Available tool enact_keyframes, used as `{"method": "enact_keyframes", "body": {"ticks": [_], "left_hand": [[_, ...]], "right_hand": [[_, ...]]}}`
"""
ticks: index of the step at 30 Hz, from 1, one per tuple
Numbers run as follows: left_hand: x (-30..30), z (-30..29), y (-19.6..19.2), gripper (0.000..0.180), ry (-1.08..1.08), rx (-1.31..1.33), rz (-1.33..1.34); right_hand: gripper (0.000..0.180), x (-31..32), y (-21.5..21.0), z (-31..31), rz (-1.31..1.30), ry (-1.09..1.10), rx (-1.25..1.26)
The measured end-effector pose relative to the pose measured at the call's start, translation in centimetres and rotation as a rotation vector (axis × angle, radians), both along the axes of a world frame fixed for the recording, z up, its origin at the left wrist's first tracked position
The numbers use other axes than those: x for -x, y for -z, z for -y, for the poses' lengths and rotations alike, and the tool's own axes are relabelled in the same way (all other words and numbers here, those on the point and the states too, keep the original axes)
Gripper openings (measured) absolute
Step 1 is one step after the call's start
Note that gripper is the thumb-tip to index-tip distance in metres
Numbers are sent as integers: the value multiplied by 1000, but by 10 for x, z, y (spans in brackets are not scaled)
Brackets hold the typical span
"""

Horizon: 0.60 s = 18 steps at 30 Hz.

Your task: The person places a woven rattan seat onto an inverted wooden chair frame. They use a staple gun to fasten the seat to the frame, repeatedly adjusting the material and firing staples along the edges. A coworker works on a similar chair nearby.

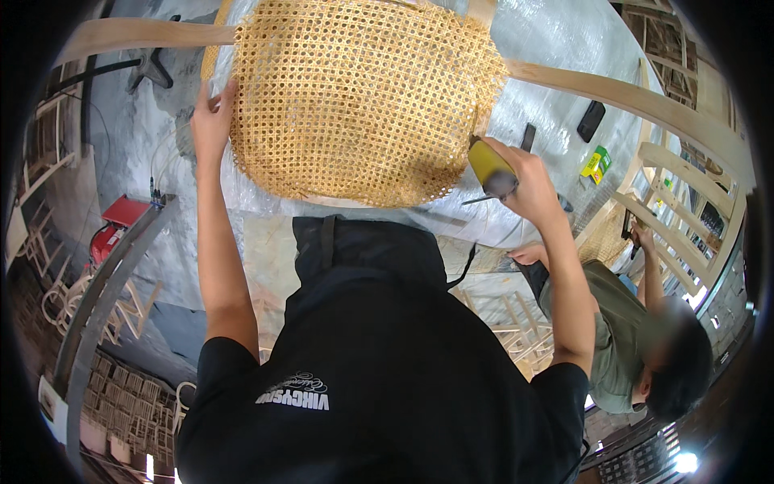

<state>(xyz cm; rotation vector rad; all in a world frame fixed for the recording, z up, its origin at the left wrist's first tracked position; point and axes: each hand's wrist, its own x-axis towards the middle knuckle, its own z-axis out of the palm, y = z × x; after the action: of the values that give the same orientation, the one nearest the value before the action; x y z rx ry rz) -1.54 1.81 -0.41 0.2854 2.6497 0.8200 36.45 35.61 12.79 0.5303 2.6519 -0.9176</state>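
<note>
Your left hand point(211, 121) lies open-fingered against the left edge of the woven cane panel point(363, 97), steadying it on the plastic-covered bench point(556, 40). Your right hand point(528, 181) is closed around a yellow-handled tool point(492, 168), its tip working at the panel's right edge.

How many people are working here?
2. One wears a black shirt, gripping a yellow-handled tool beside the woven cane panel. Another, in an olive green shirt, bends at lower right. Others may be hidden.
</note>
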Motion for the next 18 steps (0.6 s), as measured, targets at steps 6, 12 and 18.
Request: {"method": "enact_keyframes", "body": {"ticks": [6, 12, 18], "left_hand": [[-5, -3, 28, 82, -98, -290, 250], [-9, -7, 26, 78, -81, -200, 162], [-13, -14, 14, 74, -54, -67, 30]], "right_hand": [[75, -4, 5, 11, -1, 15, 23], [78, 4, 2, 9, 74, 29, -20], [75, 12, 1, 2, 85, 21, 17]]}}
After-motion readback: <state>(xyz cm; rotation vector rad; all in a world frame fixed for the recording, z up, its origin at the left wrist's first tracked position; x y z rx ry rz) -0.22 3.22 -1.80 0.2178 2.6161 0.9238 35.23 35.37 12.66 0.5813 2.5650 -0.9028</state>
